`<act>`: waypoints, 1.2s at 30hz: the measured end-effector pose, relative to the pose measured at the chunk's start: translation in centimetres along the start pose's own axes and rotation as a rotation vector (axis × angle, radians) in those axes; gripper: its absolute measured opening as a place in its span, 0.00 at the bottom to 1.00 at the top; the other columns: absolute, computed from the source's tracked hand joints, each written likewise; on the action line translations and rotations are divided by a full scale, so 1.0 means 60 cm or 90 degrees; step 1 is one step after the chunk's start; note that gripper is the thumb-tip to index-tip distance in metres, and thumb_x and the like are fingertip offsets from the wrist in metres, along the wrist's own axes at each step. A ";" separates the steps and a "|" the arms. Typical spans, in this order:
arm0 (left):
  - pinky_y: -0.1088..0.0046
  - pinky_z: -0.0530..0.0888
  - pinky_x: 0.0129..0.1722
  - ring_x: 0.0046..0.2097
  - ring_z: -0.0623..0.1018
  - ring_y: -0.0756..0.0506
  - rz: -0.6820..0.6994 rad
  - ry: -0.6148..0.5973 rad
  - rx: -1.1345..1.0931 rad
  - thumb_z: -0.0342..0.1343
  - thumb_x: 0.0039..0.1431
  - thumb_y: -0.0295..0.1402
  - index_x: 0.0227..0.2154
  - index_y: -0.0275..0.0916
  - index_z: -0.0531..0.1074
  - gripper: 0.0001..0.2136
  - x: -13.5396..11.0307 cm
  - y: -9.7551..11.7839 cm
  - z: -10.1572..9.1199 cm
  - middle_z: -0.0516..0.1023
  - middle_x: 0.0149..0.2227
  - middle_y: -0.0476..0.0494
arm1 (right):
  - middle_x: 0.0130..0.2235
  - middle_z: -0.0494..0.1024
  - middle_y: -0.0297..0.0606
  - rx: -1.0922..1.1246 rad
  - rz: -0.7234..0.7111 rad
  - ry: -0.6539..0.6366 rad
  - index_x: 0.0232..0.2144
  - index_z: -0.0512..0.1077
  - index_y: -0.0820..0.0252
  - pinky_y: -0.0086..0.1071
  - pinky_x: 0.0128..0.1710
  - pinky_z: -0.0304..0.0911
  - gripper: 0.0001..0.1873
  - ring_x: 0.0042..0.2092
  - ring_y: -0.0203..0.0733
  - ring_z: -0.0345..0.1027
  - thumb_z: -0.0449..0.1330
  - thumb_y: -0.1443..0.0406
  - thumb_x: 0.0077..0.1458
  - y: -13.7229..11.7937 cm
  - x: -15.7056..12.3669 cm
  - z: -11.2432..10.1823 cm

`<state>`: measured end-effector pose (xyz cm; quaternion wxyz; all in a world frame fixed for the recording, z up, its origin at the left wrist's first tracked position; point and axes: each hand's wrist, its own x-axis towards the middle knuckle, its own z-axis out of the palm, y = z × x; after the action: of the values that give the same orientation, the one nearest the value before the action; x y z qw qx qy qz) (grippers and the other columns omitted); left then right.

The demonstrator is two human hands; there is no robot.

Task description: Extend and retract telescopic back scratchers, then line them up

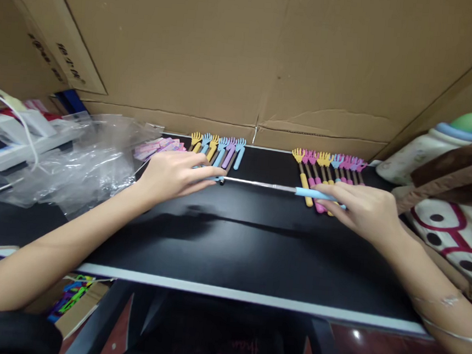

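Note:
A telescopic back scratcher [260,184] is stretched out across the black table [230,242], its thin metal rod running between my hands. My left hand [176,174] pinches the head end of the rod. My right hand [361,207] grips the blue handle [313,193]. Behind my left hand lies a row of collapsed scratchers [217,148] with yellow, blue and purple claws. A second row of scratchers [330,166] in yellow, pink, blue and purple lies behind my right hand.
Crumpled clear plastic bags [84,158] lie at the left beside a white tray [11,141] and cable. A cardboard wall [246,57] closes the back. A cream bag with brown straps [449,195] stands at the right edge. Pink packets [156,147] lie near the left row.

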<state>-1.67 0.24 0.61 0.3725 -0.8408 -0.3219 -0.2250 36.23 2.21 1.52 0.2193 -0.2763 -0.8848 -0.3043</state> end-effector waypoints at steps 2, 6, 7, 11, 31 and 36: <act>0.76 0.58 0.22 0.25 0.72 0.53 0.010 0.012 -0.006 0.50 0.63 0.38 0.41 0.47 0.74 0.10 -0.004 0.003 0.006 0.76 0.28 0.52 | 0.30 0.80 0.35 0.031 0.011 -0.009 0.39 0.75 0.58 0.30 0.24 0.56 0.11 0.26 0.36 0.71 0.55 0.61 0.59 0.000 -0.003 0.002; 0.77 0.60 0.22 0.22 0.71 0.55 0.028 0.026 -0.055 0.46 0.65 0.37 0.38 0.44 0.74 0.11 -0.004 0.027 0.013 0.74 0.25 0.53 | 0.29 0.80 0.35 0.049 -0.014 -0.015 0.39 0.75 0.59 0.28 0.27 0.59 0.12 0.27 0.36 0.72 0.53 0.61 0.61 -0.019 -0.003 0.008; 0.78 0.60 0.22 0.22 0.71 0.55 0.033 0.028 -0.075 0.45 0.66 0.37 0.38 0.44 0.73 0.11 -0.001 0.035 0.013 0.74 0.24 0.54 | 0.29 0.80 0.35 0.046 -0.027 -0.015 0.39 0.75 0.58 0.28 0.27 0.59 0.12 0.27 0.35 0.71 0.53 0.61 0.61 -0.026 -0.001 0.009; 0.79 0.61 0.23 0.23 0.72 0.55 0.017 0.015 -0.140 0.45 0.66 0.37 0.38 0.42 0.73 0.12 0.007 0.062 0.009 0.73 0.24 0.54 | 0.28 0.79 0.34 0.023 -0.073 -0.013 0.38 0.74 0.59 0.26 0.25 0.59 0.11 0.25 0.32 0.70 0.54 0.61 0.60 -0.049 0.004 0.011; 0.78 0.64 0.25 0.30 0.76 0.52 0.015 -0.118 -0.252 0.44 0.66 0.43 0.45 0.43 0.69 0.14 0.020 0.074 -0.016 0.76 0.32 0.51 | 0.25 0.78 0.32 0.053 -0.068 -0.032 0.37 0.72 0.59 0.27 0.23 0.53 0.12 0.23 0.31 0.67 0.52 0.59 0.62 -0.074 0.017 0.005; 0.69 0.69 0.40 0.45 0.75 0.44 -0.101 -0.179 -0.193 0.43 0.64 0.46 0.53 0.43 0.64 0.20 0.004 0.003 -0.044 0.76 0.46 0.43 | 0.23 0.77 0.31 0.002 -0.007 -0.004 0.34 0.74 0.58 0.27 0.23 0.54 0.15 0.22 0.32 0.67 0.52 0.57 0.61 -0.046 0.004 0.005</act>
<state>-1.74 -1.81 2.28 0.1743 -0.8825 -0.3981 -0.1800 34.24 0.65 0.30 0.2154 -0.2719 -0.8874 -0.3037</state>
